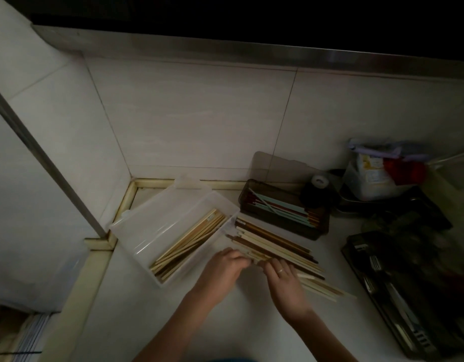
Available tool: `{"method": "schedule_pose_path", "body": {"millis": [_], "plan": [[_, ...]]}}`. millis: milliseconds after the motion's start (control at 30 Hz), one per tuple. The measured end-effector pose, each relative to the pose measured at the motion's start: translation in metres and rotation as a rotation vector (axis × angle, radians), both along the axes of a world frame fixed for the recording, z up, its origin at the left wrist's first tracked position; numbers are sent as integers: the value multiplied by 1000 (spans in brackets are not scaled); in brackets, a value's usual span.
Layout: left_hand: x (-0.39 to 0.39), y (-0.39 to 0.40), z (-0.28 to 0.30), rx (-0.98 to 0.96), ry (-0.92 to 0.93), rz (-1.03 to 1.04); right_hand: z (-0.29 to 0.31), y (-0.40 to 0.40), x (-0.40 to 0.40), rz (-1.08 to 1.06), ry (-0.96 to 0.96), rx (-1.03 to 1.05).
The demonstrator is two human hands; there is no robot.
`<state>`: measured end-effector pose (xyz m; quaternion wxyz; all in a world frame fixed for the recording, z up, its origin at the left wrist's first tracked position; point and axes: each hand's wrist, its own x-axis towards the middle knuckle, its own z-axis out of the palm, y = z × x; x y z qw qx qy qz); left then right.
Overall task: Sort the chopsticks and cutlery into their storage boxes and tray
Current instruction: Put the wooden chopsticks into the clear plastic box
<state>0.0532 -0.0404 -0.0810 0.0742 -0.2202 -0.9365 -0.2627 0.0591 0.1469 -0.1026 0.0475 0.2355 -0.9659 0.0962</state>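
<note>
From the head view, your left hand [223, 265] and right hand [282, 276] both curl their fingers onto the loose chopsticks [275, 244] lying on the counter [225, 322], between the clear box [157, 231] and the dark tray [398, 296].

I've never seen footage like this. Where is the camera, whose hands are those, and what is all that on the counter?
There is no machine here: a person wears a camera on the head, looking down at their own hands. The left hand and right hand both rest on a loose pile of chopsticks on the white counter; whether either has a grip on any is hard to tell. Left of the pile, a clear box holds pale chopsticks. Behind it, a dark box holds coloured ones. At the right, a dark tray holds forks.
</note>
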Motion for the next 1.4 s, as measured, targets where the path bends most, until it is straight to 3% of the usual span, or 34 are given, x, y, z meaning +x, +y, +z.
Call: {"method": "schedule_pose_path", "body": {"millis": [167,233,300,400,567,667,933,1000,1100,1233,1400], "plan": [[-4,-24,12,13,190,190,-1,4,-6,-163,251,-120],[-7,-35,17,50,257,316,-3,10,-9,-233,199,-102],[-10,-45,21,81,271,433,-3,15,-8,-274,31,-68],[-12,-65,18,46,148,574,-10,23,-5,-319,-195,44],[-8,-79,-2,93,-251,874,-18,23,-1,-348,-286,50],[-9,-79,-6,121,-275,906,-19,21,-4,-390,-319,30],[-3,-56,-2,81,5,738,-15,18,-7,-333,-303,176],[-4,-45,-1,68,70,606,-11,17,-6,-325,-248,119],[-5,-26,2,45,132,374,-3,11,-7,-277,-221,-149],[0,-3,4,-120,124,159,5,-7,-12,-111,-2,-162],[5,-4,1,-199,41,141,10,-16,-14,7,169,-130]]}}
